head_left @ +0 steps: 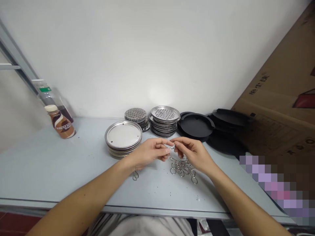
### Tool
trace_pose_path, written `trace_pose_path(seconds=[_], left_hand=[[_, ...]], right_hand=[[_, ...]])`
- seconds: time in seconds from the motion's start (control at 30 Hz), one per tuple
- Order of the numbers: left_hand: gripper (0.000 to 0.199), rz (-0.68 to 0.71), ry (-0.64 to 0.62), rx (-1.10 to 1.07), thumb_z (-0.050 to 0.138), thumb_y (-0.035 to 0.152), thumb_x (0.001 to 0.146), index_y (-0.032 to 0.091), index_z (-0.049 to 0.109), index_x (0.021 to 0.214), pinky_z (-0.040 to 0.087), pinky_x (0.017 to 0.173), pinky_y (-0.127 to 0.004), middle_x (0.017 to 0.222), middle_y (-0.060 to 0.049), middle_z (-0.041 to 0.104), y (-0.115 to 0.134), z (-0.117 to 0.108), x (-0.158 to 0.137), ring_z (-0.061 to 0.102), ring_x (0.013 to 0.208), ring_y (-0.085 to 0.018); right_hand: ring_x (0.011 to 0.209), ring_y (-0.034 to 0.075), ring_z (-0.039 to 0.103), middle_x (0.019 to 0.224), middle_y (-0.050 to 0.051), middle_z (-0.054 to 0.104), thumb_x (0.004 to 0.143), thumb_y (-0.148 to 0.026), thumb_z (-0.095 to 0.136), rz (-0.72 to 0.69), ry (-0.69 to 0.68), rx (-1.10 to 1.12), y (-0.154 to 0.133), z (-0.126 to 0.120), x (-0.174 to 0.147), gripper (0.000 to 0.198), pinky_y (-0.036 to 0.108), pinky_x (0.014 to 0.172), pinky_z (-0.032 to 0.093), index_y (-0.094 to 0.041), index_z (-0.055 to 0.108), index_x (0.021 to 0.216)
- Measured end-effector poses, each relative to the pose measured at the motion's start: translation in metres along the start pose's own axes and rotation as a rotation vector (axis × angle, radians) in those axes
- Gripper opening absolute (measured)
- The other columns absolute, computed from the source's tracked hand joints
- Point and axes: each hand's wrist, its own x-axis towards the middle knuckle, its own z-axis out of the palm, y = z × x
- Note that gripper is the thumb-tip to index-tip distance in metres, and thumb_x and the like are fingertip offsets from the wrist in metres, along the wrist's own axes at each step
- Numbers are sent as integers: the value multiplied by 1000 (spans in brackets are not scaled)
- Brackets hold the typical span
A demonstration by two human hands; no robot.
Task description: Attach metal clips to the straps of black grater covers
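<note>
My left hand [153, 149] and my right hand [193, 152] meet above the table, thumbs and fingers closed in pinches. Between the fingertips shows a thin, shiny metal wire piece [172, 148]; most of it is hidden, so its full shape is unclear. Below my right hand lies a loose pile of metal wire rings [181, 171], some with longer shanks. One separate wire loop [135, 176] rests under my left wrist. Just behind my left hand stands a stack of round metal plates [123, 134], the top one with small holes near its rim.
Perforated metal discs [135, 114] and rimmed grater-like discs [165, 114] are stacked by the wall. Black round trays [196, 126] lie to their right, near a large cardboard box [278, 108]. A coffee bottle [62, 124] and a clear bottle [46, 96] stand at left.
</note>
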Motion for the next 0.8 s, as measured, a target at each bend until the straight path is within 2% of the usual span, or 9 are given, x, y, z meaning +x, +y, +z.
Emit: trace_pose_path(seconds=[0.13,0.27,0.4,0.5,0.63,0.7,0.8], left_hand=[[30,-26,96,-325,73,17,80,12,71,109,45,79,-28,83,-4,65,0,2,3,59,76,-11],[28,-39,163,-447,72,9,79,13,73,107,46,86,-29,82,-4,67,-2,2,5,61,80,-11],[26,-29,163,-392,75,10,75,12,73,101,47,86,-29,94,-7,70,-5,6,6,64,85,-13],[17,-51,124,-305,77,16,74,11,72,89,49,80,-28,86,-5,68,-8,9,6,62,77,-11],[24,-84,49,-209,79,27,74,11,70,90,51,76,-32,83,-5,67,-11,12,4,64,72,-13],[31,-80,51,-200,81,27,72,11,69,95,52,78,-34,87,-6,69,-11,12,3,67,74,-15],[36,-103,60,-207,85,24,66,11,68,96,53,81,-35,85,-6,70,-13,12,3,69,75,-16]], right_hand=[[54,12,56,69,0,63,92,-42,57,-30,84,108,-7,-1,-4,31,26,52,45,-18,66,110],[58,14,58,70,-1,63,84,-37,69,-147,108,39,-11,8,-9,32,27,57,49,-21,63,111],[64,14,59,73,1,63,84,-29,70,-234,200,-65,-8,19,-11,14,27,61,52,-21,64,94],[71,16,63,84,4,68,87,-27,65,-246,224,-91,-6,20,-11,8,29,66,54,-20,68,90],[67,15,65,88,5,70,86,-32,66,-126,255,-1,-7,12,-8,14,30,63,55,-20,70,93],[65,16,65,84,5,70,85,-34,67,-70,214,63,-8,8,-7,17,30,62,55,-18,70,91],[68,17,66,77,4,69,87,-33,64,-62,61,71,-7,5,-6,17,31,65,55,-17,70,89]])
